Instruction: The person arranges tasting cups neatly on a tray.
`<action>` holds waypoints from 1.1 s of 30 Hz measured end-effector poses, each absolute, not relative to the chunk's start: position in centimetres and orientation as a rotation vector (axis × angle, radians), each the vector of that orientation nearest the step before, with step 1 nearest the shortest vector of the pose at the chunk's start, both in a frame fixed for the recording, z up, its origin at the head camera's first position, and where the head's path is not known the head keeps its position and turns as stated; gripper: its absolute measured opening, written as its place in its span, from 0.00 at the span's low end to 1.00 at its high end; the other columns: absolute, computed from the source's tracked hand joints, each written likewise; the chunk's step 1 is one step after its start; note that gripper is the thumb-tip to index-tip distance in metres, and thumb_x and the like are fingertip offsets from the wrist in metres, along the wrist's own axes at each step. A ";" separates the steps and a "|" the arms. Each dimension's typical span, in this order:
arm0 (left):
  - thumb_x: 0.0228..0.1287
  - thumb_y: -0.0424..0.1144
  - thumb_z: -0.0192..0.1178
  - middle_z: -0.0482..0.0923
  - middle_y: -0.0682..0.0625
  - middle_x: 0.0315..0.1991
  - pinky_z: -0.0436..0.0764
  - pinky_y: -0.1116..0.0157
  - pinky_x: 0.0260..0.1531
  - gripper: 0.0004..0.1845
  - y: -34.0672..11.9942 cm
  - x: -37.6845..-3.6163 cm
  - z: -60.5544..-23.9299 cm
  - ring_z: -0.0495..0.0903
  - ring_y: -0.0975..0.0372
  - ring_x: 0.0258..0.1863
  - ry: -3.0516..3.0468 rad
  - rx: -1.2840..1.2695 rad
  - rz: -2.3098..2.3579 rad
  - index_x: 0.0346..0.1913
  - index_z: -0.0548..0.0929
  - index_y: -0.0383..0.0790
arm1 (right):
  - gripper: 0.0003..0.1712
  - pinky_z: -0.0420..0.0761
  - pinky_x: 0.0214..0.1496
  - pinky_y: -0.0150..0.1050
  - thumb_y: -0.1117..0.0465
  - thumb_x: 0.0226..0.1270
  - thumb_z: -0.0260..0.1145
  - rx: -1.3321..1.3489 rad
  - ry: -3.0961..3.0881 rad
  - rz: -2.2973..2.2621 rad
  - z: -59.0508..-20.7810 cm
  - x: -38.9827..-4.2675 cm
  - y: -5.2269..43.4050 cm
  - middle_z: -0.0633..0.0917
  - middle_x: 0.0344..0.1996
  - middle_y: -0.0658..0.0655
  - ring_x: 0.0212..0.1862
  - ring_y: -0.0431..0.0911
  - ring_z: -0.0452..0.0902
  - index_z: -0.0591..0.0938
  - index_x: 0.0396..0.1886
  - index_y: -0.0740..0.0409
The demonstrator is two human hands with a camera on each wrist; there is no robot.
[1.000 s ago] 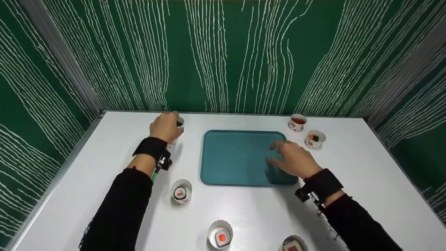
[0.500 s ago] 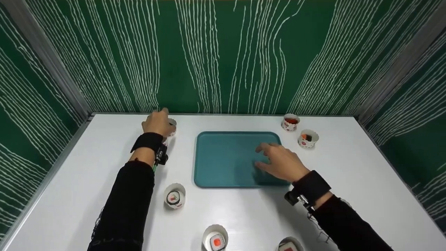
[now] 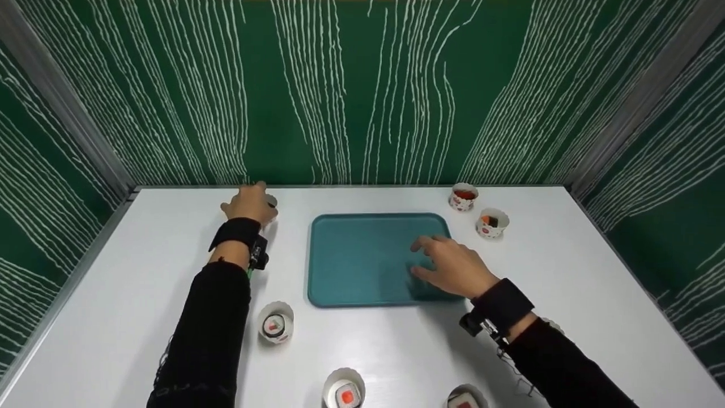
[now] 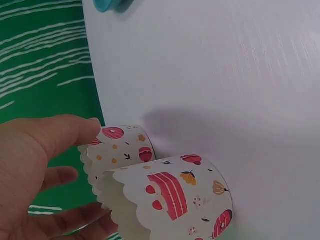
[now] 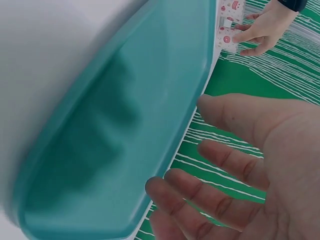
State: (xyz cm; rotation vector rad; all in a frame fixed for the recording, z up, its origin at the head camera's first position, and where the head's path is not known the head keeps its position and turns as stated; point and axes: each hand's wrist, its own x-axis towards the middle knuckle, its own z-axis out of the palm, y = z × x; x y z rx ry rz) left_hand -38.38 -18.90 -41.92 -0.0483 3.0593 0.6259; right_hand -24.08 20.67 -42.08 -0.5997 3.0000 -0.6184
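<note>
Cupcake liners (image 4: 165, 195) at the far left look like they're just getting pinched by the left hand (image 3: 247, 205), right hand (image 3: 453, 266) hovering open-fingered over the teal tray (image 3: 351, 255), so next up is a clean lift.

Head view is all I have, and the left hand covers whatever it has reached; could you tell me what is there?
Observer: The left wrist view shows two printed paper cups, a near cup and a far cup right behind it.
Operator: Thank you. Does the hand hold either one?
Observer: The left hand has its thumb on the far cup's rim; whether its fingers close on a cup is not visible.
Operator: And is anything under the right palm?
Observer: No. In the right wrist view the right hand is bare, its fingers spread above the tray.
</note>
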 end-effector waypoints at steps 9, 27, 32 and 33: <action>0.71 0.37 0.64 0.72 0.30 0.73 0.62 0.26 0.71 0.27 -18.9 -38.5 -42.2 0.78 0.32 0.65 3.043 -0.072 0.668 0.71 0.79 0.33 | 0.22 0.88 0.43 0.56 0.56 0.72 0.75 -0.615 3.014 -0.610 -42.2 -24.2 20.7 0.88 0.52 0.67 0.53 0.60 0.87 0.85 0.62 0.59; 0.69 0.36 0.66 0.82 0.33 0.62 0.71 0.28 0.66 0.25 -18.7 -38.6 -42.5 0.81 0.33 0.61 3.105 0.016 0.722 0.67 0.80 0.32 | 0.21 0.87 0.44 0.56 0.57 0.72 0.75 -0.613 2.999 -0.631 -42.3 -24.3 21.1 0.88 0.51 0.67 0.53 0.59 0.87 0.85 0.60 0.58; 0.69 0.37 0.68 0.79 0.30 0.62 0.74 0.31 0.65 0.26 -18.4 -38.0 -41.9 0.81 0.34 0.61 3.128 0.077 0.721 0.68 0.79 0.33 | 0.22 0.87 0.45 0.57 0.56 0.72 0.75 -0.601 2.994 -0.624 -42.5 -24.4 21.1 0.88 0.51 0.67 0.53 0.60 0.87 0.85 0.61 0.58; 0.69 0.38 0.68 0.78 0.29 0.62 0.75 0.32 0.64 0.27 -18.3 -37.9 -41.8 0.81 0.34 0.61 3.132 0.090 0.718 0.68 0.79 0.33 | 0.22 0.87 0.45 0.58 0.56 0.72 0.75 -0.597 2.991 -0.625 -42.5 -24.4 21.1 0.88 0.52 0.67 0.53 0.60 0.87 0.85 0.61 0.59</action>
